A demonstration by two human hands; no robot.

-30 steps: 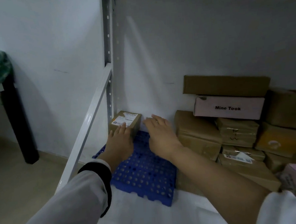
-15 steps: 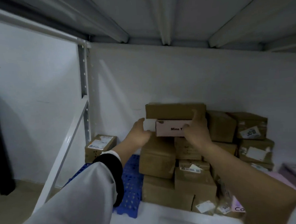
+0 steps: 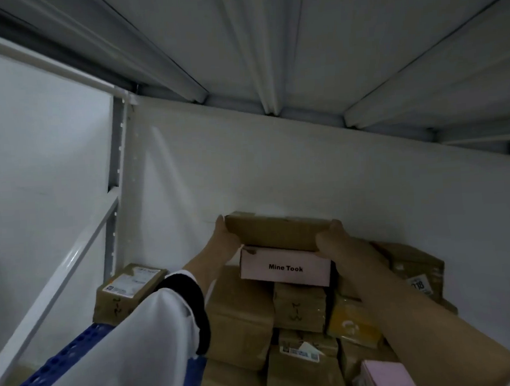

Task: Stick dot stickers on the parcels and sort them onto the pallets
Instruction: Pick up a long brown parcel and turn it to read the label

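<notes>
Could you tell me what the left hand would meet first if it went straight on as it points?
Probably the white back wall: the left hand, gripping the left end of the top brown box, points towards it, though depth is unclear.

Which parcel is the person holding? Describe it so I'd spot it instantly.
Look at the heap of brown parcels against the white back wall. At its top lies a long flat brown box, left hand and right hand gripping its ends. It alone sits directly on the pink box printed Mine Took.
</notes>
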